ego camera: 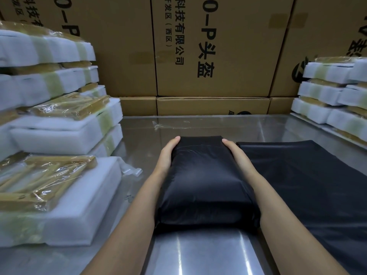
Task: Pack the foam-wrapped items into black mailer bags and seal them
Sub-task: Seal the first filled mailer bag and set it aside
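- Filled mailer bag [206,179]: glossy black.
- Flat bags [309,175]: black.
- Foam-wrapped items [79,195]: white, pale green bands.
- Cartons [218,46]: brown, black print.
- Tabletop [198,255]: silvery grey.

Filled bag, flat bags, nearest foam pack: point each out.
Filled bag [206,175]: head view, middle of its top face.
Flat bags [309,185]: head view, top sheet, right of the filled bag.
Foam pack [85,197]: head view, bare white foam top.

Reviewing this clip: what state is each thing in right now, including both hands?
Packed mailer bag: filled, lying flat on the table, held between both hands.
Left hand: pressed flat against the bag's left side.
Right hand: pressed flat against the bag's right side.
Empty mailer bags: lying flat, unfilled, right of the packed one.
Foam-wrapped items: unpacked, stacked at left and far right.
Steel table: bearing everything.
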Action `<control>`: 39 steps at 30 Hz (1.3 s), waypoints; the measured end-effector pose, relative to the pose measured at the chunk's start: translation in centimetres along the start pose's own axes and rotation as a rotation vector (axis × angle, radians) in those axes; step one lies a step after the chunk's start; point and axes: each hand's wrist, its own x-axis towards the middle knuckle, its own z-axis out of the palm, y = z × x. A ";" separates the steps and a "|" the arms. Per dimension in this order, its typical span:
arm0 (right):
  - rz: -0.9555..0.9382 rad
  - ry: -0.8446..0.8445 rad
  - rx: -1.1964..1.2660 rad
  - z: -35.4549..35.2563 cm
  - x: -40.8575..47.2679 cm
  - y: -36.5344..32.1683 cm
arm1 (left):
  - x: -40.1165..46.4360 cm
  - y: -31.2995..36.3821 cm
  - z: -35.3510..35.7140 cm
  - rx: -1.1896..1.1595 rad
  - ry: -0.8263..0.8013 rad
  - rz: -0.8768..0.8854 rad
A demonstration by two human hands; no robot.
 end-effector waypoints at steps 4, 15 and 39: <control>-0.024 -0.052 -0.012 -0.3 -0.3 -0.7 | -0.4 1.3 0.5 0.113 -0.069 -0.059; 0.108 -0.315 -0.424 -0.9 -3.2 -5.8 | -1.3 3.6 0.3 -0.016 0.119 -0.017; -0.912 0.454 -1.821 -1.1 8.1 -0.6 | 5.2 -4.0 -0.4 0.697 0.229 0.378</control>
